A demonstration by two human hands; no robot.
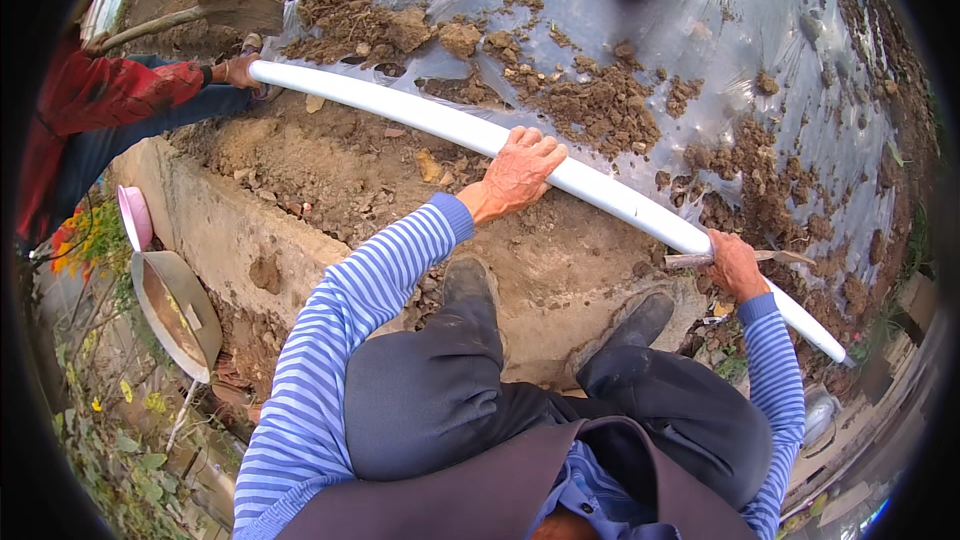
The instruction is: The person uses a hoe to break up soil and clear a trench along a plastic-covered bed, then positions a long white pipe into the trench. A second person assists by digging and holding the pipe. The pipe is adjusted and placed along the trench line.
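Observation:
A long white tube-like roll (400, 112) slants across the view from upper left to lower right, above the soil; whether it is a pipe or rolled film I cannot tell. Near its middle my left hand (518, 172) is closed over it. Farther right, my right hand (737, 266) grips the roll near its right end. With it, that hand holds a small tool with a wooden handle (686, 261) and a pointed metal blade (788, 257). At the roll's far left end, a co-worker's hand (237, 71) in a red sleeve holds on.
Clear plastic sheeting (720, 40) weighted with soil clumps (600, 105) covers the ground ahead. A long-handled shovel or hoe (240, 10) is by the co-worker. On the left are a low concrete edge (235, 210), a pink basin (135, 217), a shallow round container (205, 325) and plants.

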